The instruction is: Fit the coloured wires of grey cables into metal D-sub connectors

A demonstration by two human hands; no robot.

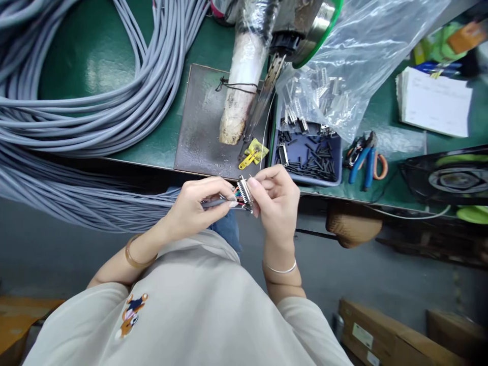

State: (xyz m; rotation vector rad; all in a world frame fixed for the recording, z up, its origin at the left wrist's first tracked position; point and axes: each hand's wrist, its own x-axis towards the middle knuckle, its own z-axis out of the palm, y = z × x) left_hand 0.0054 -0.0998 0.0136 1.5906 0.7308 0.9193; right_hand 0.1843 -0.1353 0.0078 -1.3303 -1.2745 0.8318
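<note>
Grey sheathed cable (214,203) is pinched between the thumb and fingers of a left hand (192,203), its thin coloured wires (237,193) fanned toward a silver multi-pin metal connector (244,191); the connector sits between the two hands, just off the near edge of a green-topped desk (213,48), its far side gripped in the closed fingers of the right hand (277,201). Beyond the hands, a dark flat square board (202,122) lies on the desk, with a small yellow plastic piece (249,158) near its front edge; above the board hang a wrapped whitish cylinder (244,96) tied with dark cord and, beside it, a perforated metal tool shaft (265,96). A blue shallow plastic tray (335,160) to the right holds short black tubes (314,162) and more connectors, partly under a clear plastic bag (366,66); blue-handled pliers (366,165) rest just beside the tray; a stack of white paper (434,101) lies farther right; thick loops of grey cable (152,96) cover the desk's left side.
</note>
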